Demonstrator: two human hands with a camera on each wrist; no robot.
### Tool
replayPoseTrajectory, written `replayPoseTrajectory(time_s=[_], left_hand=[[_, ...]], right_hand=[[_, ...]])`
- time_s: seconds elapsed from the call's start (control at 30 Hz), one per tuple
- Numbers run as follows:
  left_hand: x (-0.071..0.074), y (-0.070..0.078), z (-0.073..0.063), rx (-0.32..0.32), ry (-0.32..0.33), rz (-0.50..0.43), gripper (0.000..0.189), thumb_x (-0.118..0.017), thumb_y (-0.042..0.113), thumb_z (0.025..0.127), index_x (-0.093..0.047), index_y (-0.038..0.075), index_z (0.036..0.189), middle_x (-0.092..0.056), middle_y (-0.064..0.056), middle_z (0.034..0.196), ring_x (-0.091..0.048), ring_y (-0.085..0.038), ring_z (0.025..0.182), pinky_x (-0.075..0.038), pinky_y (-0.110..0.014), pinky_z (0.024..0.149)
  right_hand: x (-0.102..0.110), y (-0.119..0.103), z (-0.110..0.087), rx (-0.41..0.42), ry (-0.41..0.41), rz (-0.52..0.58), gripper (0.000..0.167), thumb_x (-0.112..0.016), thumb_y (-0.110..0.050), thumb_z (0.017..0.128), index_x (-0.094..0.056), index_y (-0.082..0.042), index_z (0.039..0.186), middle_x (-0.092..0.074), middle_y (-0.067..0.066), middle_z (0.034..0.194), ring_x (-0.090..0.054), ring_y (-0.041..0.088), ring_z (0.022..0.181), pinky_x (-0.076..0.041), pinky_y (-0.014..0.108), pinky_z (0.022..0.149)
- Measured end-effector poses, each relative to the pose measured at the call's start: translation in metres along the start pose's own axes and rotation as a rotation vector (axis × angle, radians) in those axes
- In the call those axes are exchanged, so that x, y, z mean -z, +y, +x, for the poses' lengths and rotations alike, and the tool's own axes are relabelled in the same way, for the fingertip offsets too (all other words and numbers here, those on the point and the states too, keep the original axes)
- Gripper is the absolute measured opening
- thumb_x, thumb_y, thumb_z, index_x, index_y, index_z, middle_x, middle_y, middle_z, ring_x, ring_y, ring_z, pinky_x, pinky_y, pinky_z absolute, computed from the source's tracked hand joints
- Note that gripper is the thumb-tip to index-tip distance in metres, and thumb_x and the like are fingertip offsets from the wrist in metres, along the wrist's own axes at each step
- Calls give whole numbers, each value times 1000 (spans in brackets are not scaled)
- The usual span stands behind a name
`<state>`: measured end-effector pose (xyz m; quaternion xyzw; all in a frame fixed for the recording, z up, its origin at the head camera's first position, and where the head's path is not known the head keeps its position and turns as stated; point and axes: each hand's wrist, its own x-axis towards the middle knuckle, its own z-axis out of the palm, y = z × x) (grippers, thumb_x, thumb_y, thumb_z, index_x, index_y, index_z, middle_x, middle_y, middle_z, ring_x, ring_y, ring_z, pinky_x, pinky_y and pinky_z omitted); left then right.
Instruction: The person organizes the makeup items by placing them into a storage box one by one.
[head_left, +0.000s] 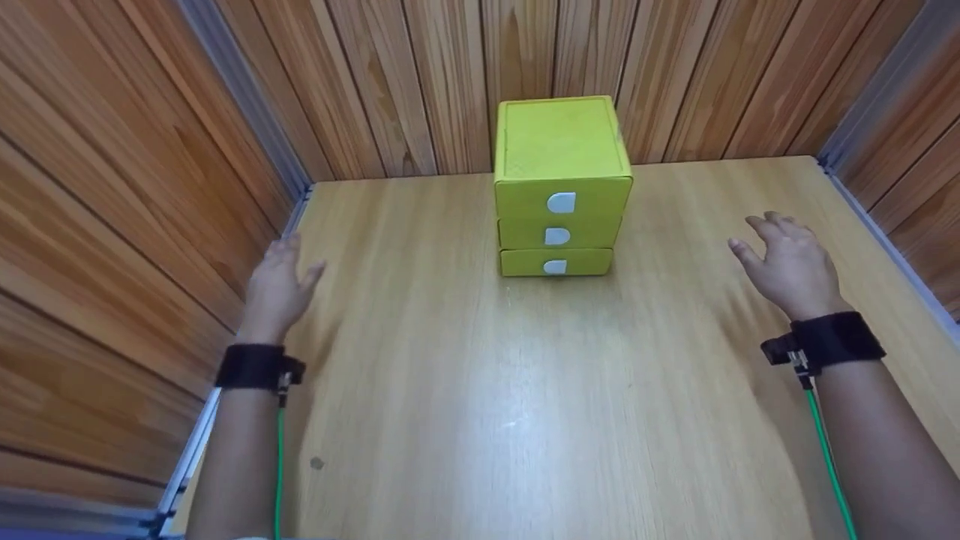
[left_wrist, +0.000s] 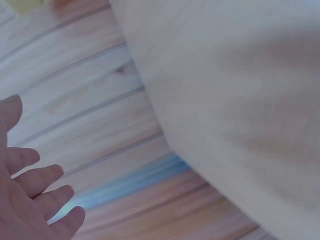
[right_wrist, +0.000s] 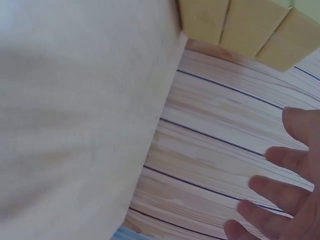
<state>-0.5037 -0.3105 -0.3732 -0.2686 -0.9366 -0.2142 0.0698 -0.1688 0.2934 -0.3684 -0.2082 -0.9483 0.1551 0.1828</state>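
A yellow-green three-drawer box [head_left: 562,142] with white tabs on its drawer fronts stands at the back middle of the table, its drawers closed. Off to its left, my left hand [head_left: 277,289] is held above the table near the side wall, thumb apart from the fingers, holding nothing. My right hand [head_left: 795,266] is on the other side of the box, fingers spread and holding nothing. In the right wrist view, part of the drawer box [right_wrist: 245,25] shows at the top, apart from the spread fingers [right_wrist: 280,195]. The left wrist view shows the left fingers [left_wrist: 42,180] loosely extended.
Wood-panelled walls [head_left: 420,82] close in the table [head_left: 450,360] at the back and both sides, with metal strips at the corners. Each wrist wears a black band [head_left: 836,341] with a green cable [head_left: 829,457]. A small dark mark [head_left: 317,463] lies on the table's front left.
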Motion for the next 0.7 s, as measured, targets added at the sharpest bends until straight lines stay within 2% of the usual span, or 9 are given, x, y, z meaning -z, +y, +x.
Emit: replayPoseTrajectory(time_s=[0.1,0.2,0.4,0.57,0.7], left_hand=[[12,-15,-10,22,-7,9,86,-34,62,98,-7,3,155,-6,-22,158,-1,-37,145,0,-52,115],[11,-20,-17,18,-2,17,86,-35,61,98,-2,4,155,1,-19,159,5,-36,145,3,-53,114],[-4,-14,-24,-47,-41,80,87,-39,59,98,-1,6,155,4,-20,159,9,-33,145,4,-53,115],[0,-9,-25,-71,-21,164,85,-42,57,98,-6,6,156,0,-22,159,9,-33,145,4,-52,115],[4,-7,-25,-76,-21,147,85,-44,56,98,-3,8,156,2,-19,160,12,-32,145,5,-53,114]], right_hand=[[2,1,0,30,-2,-32,68,-43,-47,102,-35,3,147,-23,34,151,-13,48,141,-13,63,110],[5,6,0,55,6,-77,69,-43,-46,102,-30,3,149,-17,34,152,-6,47,142,-8,61,112],[-2,9,-6,71,-22,-104,72,-41,-48,102,-22,1,152,-9,31,155,1,45,143,-6,62,111],[-22,2,-15,61,-64,-47,74,-40,-51,102,-20,-2,153,-5,30,156,2,45,143,-5,62,111],[-35,-2,-21,87,-34,-55,71,-43,-47,102,-24,0,152,-11,32,155,-1,45,143,-8,63,111]])
